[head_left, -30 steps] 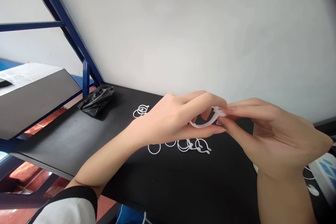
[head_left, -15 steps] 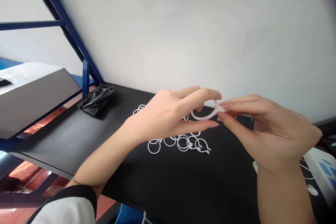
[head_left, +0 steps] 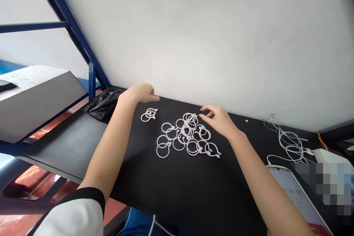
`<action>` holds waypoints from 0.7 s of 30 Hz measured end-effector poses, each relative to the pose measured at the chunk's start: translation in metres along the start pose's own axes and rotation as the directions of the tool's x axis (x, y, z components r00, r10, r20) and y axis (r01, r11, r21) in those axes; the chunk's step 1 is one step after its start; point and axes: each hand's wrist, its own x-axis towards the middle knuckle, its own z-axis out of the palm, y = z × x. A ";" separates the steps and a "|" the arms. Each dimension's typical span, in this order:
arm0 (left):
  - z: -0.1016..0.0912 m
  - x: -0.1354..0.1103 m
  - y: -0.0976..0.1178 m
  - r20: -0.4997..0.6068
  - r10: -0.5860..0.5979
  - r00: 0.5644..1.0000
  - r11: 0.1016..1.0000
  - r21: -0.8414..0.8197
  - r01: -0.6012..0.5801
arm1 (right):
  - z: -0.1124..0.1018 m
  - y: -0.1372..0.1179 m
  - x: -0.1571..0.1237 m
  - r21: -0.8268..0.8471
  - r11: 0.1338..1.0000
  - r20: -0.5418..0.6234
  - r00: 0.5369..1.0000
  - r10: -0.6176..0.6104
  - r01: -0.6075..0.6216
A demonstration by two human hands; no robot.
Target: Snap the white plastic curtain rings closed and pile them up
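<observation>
White plastic rings with small tabs, looking like curtain rings, lie on the black table. A large overlapping pile point(head_left: 190, 149) is in the middle, and a small group of rings point(head_left: 146, 121) sits apart to its left. Just above and behind that small group is my left hand point(head_left: 139, 93), its thumb stretched out and apart from the bent fingers; no ring shows in it. My right hand point(head_left: 217, 117) reaches to the back right edge of the large pile. Its thumb and fingers are parted, with nothing visible between them.
A crumpled black plastic bag point(head_left: 102, 105) lies at the table's back left. On the right are a phone point(head_left: 297, 191), tangled white cables point(head_left: 290, 143) and a white box point(head_left: 329, 158). A white wall point(head_left: 193, 37) rises behind the table, and a blue metal frame point(head_left: 74, 33) stands left.
My hands have moved apart and down from the ring they held together in the air. The left went left to the small group, the right to the large pile. That ring has left my fingers.
</observation>
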 end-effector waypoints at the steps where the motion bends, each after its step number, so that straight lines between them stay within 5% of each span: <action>1: 0.004 0.006 -0.008 0.089 -0.033 0.995 0.999 0.003 0.033 | 0.006 0.004 0.001 -0.002 1.000 0.019 1.000 0.000 0.000; 11: 0.030 0.035 -0.033 0.327 -0.146 0.934 0.989 0.012 0.150 | 0.042 -0.006 -0.008 0.021 0.994 0.237 0.966 -0.105 0.103; 16: 0.033 0.034 -0.030 0.387 -0.164 0.908 0.985 0.012 0.172 | 0.047 -0.004 -0.008 0.035 0.994 0.221 0.969 -0.109 0.104; 21: 0.035 0.034 -0.031 0.343 -0.109 0.933 0.993 0.006 0.114 | 0.049 -0.002 -0.006 0.064 0.990 0.165 0.977 -0.135 0.126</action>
